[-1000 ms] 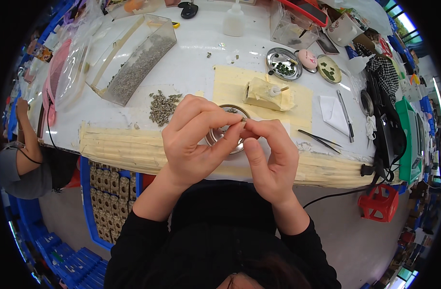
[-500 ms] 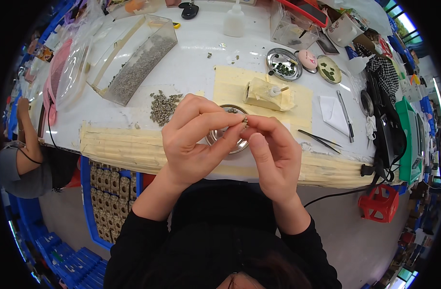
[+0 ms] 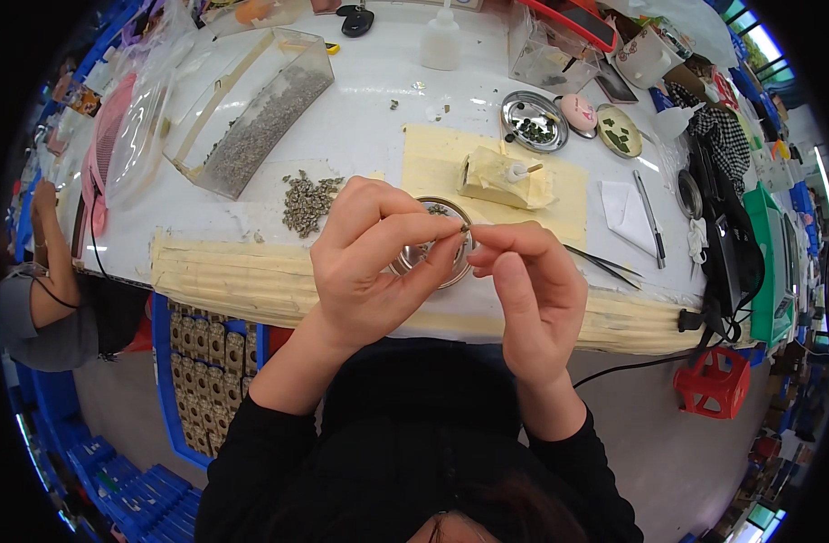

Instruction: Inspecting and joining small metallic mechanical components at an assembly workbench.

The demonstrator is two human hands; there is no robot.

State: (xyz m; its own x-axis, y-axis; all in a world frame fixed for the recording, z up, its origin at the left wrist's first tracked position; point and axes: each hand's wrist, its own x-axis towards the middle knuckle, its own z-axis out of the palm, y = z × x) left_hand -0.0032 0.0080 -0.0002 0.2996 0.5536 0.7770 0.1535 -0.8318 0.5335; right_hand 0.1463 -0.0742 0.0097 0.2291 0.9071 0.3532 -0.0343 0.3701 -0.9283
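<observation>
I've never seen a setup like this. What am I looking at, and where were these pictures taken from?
No robot here: these are a person's bare left hand and right hand. Every picture comes from the left one of two wide fisheye cameras worn on the head, looking down, so straight edges look curved.

On the white table lie a pile of small metallic-looking pieces, a clear box of grey grains, a white squeeze bottle and tweezers.

The left thumb and index finger pinch a tiny piece above a round metal dish; the right index fingertip meets it. It's too small to identify.
</observation>
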